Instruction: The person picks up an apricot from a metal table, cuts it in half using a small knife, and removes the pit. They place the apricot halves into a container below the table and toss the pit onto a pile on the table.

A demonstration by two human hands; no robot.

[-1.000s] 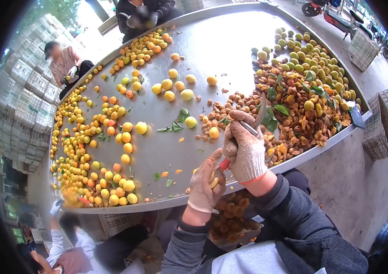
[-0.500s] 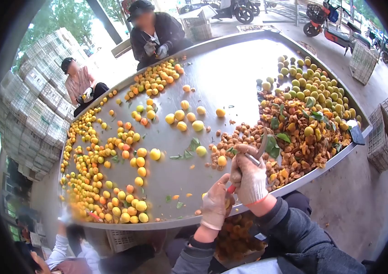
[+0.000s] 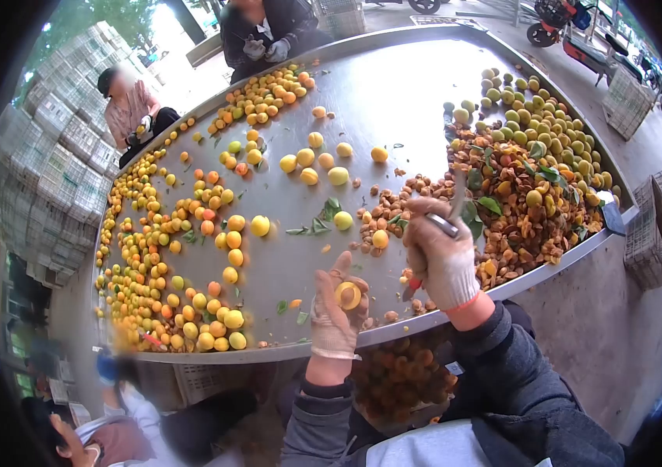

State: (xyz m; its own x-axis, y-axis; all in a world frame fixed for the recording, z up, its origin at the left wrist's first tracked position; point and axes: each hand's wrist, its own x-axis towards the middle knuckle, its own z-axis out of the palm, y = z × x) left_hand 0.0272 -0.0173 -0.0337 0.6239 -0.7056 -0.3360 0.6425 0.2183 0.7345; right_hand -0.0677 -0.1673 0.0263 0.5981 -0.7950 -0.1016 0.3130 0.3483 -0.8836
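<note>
My left hand (image 3: 337,315), in a pale work glove, is turned palm up at the table's front edge. Its fingers hold a cut apricot (image 3: 349,295), whose yellow ring of flesh surrounds a brown centre. To its right, my gloved right hand (image 3: 441,261) is closed around a curved-bladed knife (image 3: 459,191). The metal part rises above the fist, and a red part shows below it. Apricot pits (image 3: 397,210) lie just beyond my hands. Right of them is a heap of apricot halves and pits (image 3: 521,206) mixed with leaves.
Whole apricots (image 3: 167,265) spread over the left of the metal table (image 3: 276,272); greener ones (image 3: 549,128) lie at back right. Below the front edge is a container of apricot pieces (image 3: 401,381). Co-workers sit at the far and left sides. Crates (image 3: 58,171) are stacked at left.
My hands have drawn apart, the left one turning palm up and showing the apricot's cut face. The right hand has moved away with the knife. The whole view has shifted slightly.
</note>
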